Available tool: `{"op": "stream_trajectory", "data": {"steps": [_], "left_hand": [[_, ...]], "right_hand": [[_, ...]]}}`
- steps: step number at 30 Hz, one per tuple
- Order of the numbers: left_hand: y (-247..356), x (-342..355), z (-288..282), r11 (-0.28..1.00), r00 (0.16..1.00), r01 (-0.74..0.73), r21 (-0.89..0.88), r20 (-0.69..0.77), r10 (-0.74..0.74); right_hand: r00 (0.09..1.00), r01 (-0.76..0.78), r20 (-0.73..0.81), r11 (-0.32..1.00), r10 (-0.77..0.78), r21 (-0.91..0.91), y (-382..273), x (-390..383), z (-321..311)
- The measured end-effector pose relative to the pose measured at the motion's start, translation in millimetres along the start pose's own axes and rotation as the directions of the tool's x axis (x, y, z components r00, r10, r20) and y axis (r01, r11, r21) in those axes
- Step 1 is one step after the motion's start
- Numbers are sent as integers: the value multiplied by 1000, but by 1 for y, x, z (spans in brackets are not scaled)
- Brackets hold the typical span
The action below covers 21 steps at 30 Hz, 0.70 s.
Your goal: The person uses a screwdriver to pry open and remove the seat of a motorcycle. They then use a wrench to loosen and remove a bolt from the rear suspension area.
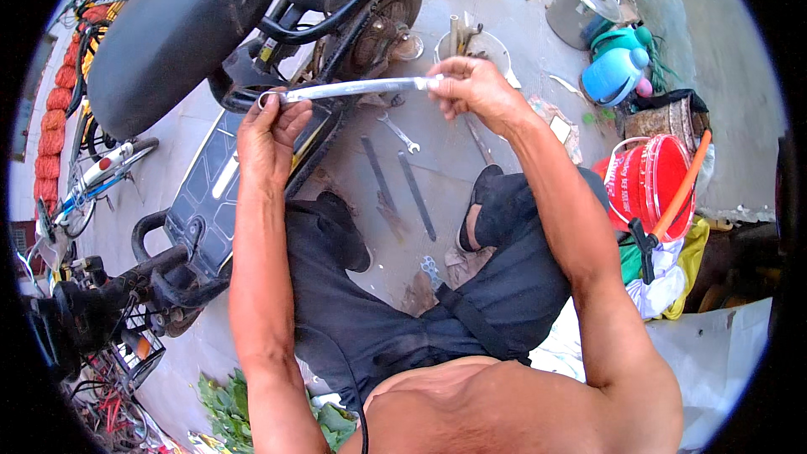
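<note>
My left hand [273, 130] grips the ring end of a long silver bar [353, 87], which looks like a wrench. My right hand [475, 92] holds the bar's other end between thumb and fingers. The bar is roughly level, in front of the black frame of an electric scooter [227, 134] with a black seat [176, 25]. On the floor below lie an open-end wrench [398, 132], two dark flat bars [414, 193] and a multi-hole wrench [431, 273] between my feet.
Bicycles [92, 168] stand at the left. At the right are a metal pot [576, 17], blue jugs [609, 76], a rusty bucket [660, 126], red buckets [635, 185], an orange-handled tool [681, 189] and cloths. A white bucket [496, 50] with metal parts sits ahead. Leaves [227, 412] lie lower left.
</note>
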<state>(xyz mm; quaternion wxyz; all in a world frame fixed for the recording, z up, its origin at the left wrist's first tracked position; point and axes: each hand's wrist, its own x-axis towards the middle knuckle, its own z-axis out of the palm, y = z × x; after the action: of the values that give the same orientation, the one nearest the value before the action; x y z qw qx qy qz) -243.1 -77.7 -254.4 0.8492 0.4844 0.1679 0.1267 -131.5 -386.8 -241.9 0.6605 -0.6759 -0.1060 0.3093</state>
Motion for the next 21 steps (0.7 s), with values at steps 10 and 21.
{"op": "stream_trajectory", "data": {"steps": [10,21], "left_hand": [[-3,-29,14,911,944,190,366,187,-273],[-21,-79,48,820,835,219,528,334,-438]], "right_hand": [[948,316,-183,856,-262,409,11,13,-16],[957,285,-154,899,-246,333,7,8,5]]}}
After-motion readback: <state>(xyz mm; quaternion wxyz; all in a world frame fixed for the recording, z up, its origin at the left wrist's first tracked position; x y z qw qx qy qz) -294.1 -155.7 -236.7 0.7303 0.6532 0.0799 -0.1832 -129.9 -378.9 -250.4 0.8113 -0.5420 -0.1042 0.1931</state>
